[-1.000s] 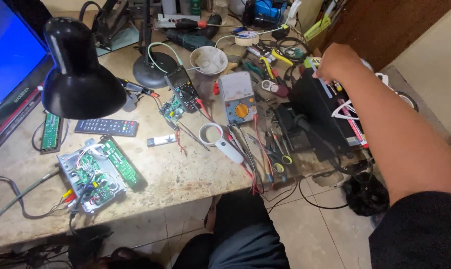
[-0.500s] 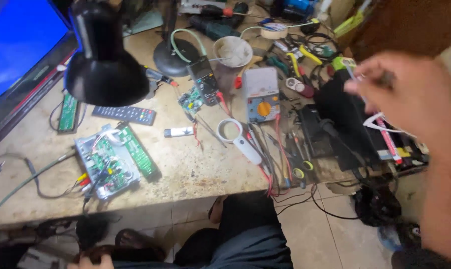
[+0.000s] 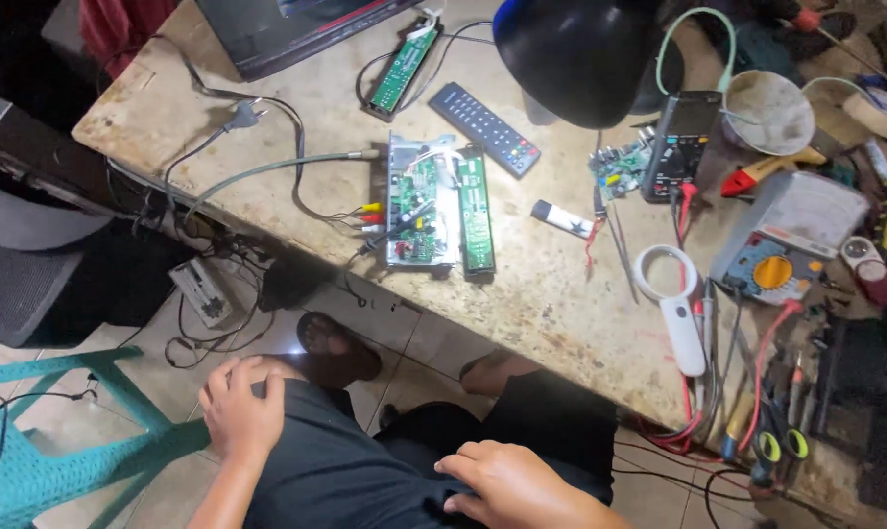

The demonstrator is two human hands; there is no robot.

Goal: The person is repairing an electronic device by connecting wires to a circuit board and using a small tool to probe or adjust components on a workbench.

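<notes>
I am seated at a stone-topped workbench (image 3: 551, 294). My left hand (image 3: 242, 411) rests on my left knee with the fingers spread over dark shorts, holding nothing. My right hand (image 3: 502, 485) lies flat on my right thigh, also with nothing in it. Both hands are below the bench edge and apart from everything on it. Nearest on the bench is an opened metal box with a green circuit board (image 3: 424, 201), with coloured plugs and a grey cable at its left side.
On the bench are a black remote (image 3: 484, 129), a black desk lamp (image 3: 571, 54), a black multimeter (image 3: 680, 145), a grey meter with an orange dial (image 3: 786, 240), a white magnifying glass (image 3: 673, 304) and hand tools (image 3: 771, 431). A teal plastic chair (image 3: 42, 441) stands at the left.
My right hand has come away from the right side of the bench and dropped onto my thigh. The view has swung down and left, and my left hand now shows on my knee.
</notes>
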